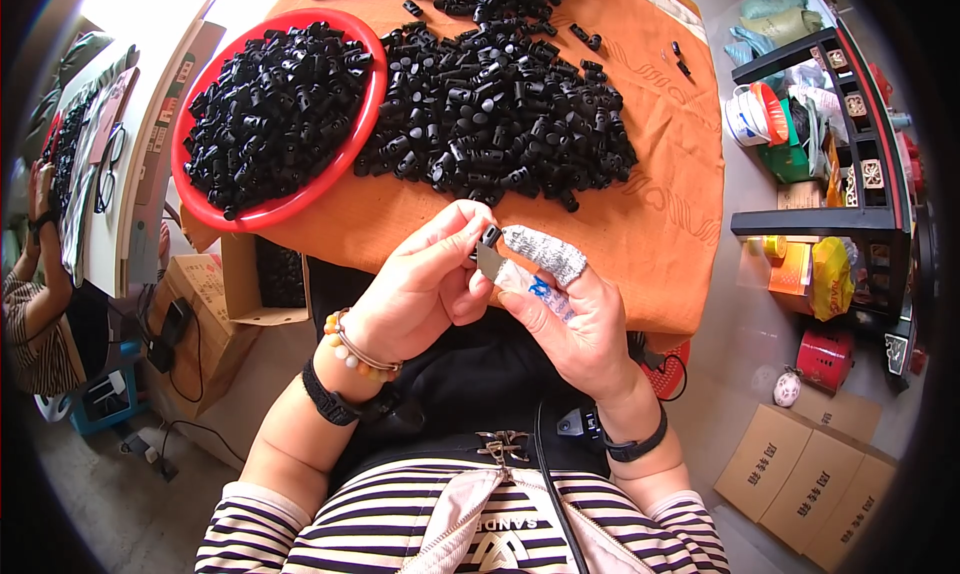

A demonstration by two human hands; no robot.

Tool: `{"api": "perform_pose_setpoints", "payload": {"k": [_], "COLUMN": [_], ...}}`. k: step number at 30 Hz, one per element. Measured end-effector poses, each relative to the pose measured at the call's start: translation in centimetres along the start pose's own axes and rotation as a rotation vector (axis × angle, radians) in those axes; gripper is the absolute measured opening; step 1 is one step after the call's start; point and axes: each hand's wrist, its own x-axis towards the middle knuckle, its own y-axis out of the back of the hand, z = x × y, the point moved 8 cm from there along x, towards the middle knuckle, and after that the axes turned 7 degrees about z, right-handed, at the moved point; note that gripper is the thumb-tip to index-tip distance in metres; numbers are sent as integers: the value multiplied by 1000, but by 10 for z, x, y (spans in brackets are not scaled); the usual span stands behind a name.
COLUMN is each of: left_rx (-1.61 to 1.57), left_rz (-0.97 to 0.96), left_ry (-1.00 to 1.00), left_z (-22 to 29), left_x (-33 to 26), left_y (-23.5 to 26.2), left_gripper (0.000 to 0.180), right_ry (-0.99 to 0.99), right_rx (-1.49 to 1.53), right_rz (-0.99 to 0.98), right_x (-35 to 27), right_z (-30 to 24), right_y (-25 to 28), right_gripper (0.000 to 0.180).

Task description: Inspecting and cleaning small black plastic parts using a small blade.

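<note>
Left hand (pixel 425 264) has its fingers pinched shut on one little black piece (pixel 489 236), thumb and index doing the holding. The piece sits right out at the fingertips, with its end poking out to the right, toward the other hand. The rest of the left fingers are curled in underneath.

Right hand (pixel 585 324) is gripping a small metal blade (pixel 489 262) by its handle (pixel 540 292), which looks wrapped in something white and blue. Thumb is on the near side, and the index finger, wearing a grey knitted finger cover (pixel 545 254), runs along the far side. The tip of that cover is just right of the black piece. The blade points left and is right up by the near side of the piece; can't tell from here whether the edge is actually touching it.

Both hands are up at the near edge of the worktop (pixel 665 214), which has an orange cloth over it. Farther back there's a big heap of black pieces (pixel 500 119), with a red basin (pixel 378 79) full of similar ones to its left. A few loose bits (pixel 683 62) lie off to the far right. Near left, below the basin, a cardboard box (pixel 238 274) has more black stuff inside.
</note>
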Motion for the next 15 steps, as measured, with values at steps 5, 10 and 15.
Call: {"api": "perform_pose_setpoints", "payload": {"k": [5, 10, 15], "left_rx": [14, 33, 45], "left_rz": [0, -10, -3], "left_ry": [-20, -82, -101], "left_z": [2, 6, 6], "left_x": [-2, -2, -2], "left_y": [-1, -1, 0], "left_gripper": [14, 11, 10], "right_ry": [2, 36, 46], "right_rx": [-7, -56, -102], "right_rz": [-15, -75, -94], "right_x": [0, 2, 2], "right_z": [1, -3, -4], "right_y": [-1, -4, -3], "right_gripper": [34, 35, 36]}}
